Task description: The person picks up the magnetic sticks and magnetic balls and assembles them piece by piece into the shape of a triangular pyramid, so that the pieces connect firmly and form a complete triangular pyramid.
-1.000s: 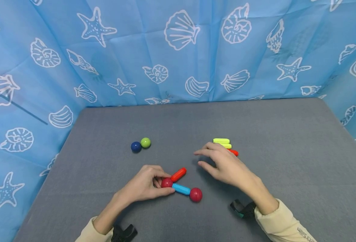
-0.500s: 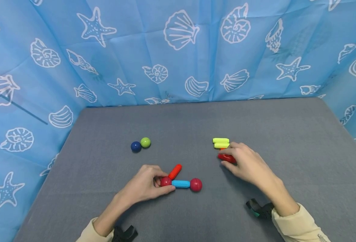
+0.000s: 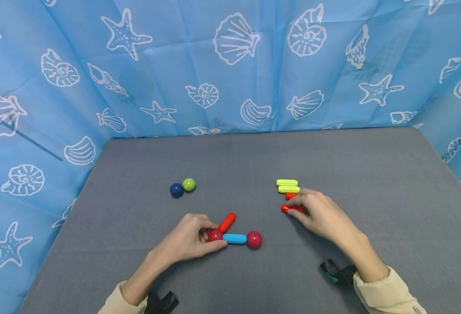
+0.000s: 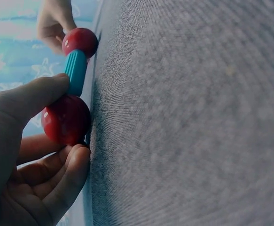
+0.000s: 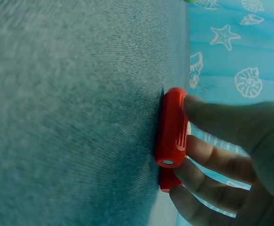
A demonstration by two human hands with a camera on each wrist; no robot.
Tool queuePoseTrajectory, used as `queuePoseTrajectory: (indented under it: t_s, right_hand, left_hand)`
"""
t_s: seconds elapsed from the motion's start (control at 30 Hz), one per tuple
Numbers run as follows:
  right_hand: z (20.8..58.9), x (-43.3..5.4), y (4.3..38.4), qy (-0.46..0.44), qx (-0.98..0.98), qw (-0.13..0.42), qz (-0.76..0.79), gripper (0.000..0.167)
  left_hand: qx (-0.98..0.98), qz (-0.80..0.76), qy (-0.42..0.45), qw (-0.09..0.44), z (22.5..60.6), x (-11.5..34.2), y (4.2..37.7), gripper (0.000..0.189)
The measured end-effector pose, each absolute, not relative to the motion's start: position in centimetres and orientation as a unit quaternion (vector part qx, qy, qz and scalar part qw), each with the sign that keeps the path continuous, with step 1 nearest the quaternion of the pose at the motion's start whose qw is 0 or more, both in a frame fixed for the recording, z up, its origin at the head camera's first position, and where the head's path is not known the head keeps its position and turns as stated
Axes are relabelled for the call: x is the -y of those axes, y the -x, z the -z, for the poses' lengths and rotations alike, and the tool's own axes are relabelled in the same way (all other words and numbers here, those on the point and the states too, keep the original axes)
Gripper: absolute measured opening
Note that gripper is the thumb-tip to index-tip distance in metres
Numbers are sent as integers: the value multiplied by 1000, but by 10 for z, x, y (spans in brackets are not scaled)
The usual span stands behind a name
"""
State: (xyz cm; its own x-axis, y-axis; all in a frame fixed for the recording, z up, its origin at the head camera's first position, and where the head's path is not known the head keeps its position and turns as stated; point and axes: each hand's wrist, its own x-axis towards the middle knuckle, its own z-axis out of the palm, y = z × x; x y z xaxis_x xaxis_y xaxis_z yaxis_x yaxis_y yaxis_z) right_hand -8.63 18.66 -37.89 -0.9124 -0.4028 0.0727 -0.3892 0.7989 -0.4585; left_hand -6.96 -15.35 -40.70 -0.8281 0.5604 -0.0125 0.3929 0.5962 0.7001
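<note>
My left hand (image 3: 189, 239) grips a red ball (image 4: 65, 120) between thumb and fingers, the thumb lying up against a light-blue rod (image 3: 235, 238). That rod joins the held ball to a second red ball (image 3: 254, 240). A red rod (image 3: 227, 223) slants up and away from the held ball. On the right, my right hand (image 3: 326, 220) pinches another red rod (image 5: 172, 129) low at the table; its fingers cover part of it. Just behind it lies one more red rod (image 3: 291, 196), partly hidden by the hand.
Two yellow rods (image 3: 288, 189) lie side by side beyond the right hand. A dark-blue ball (image 3: 176, 190) and a green ball (image 3: 189, 185) sit together at the left. Behind the grey table (image 3: 230, 161) hangs a blue shell-patterned curtain (image 3: 230, 87).
My right hand has moved right, taken hold of a red rod and drawn it slightly toward me. The joined balls and rods have turned, bringing the blue rod level.
</note>
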Motion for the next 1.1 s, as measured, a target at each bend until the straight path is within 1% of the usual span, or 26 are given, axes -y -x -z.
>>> queuePoseTrajectory:
  t_s: [0.1,0.2,0.47,0.63,0.9,1.1]
  right_hand:
    - [380,-187,87,216,-943,16,253,17]
    - [380,-187,89,212,-943,29,255,17]
    - [382,-186,90,207,-941,62,262,27]
    - [383,-184,90,200,-940,70,269,24]
    - [384,-179,88,188,-943,57,268,23]
    - [383,-166,85,178,-935,40,305,22]
  left_hand:
    - [-885,-360,-270,118,407,153,70,26]
    - [-884,-362,-271,118,407,153,70,26]
    - [-881,-367,-274,119,407,154,70,26]
    - [-881,-368,-275,116,407,154,70,25]
    - [-878,-374,-276,114,408,154,69,24]
    - [-878,-374,-278,111,409,154,69,24]
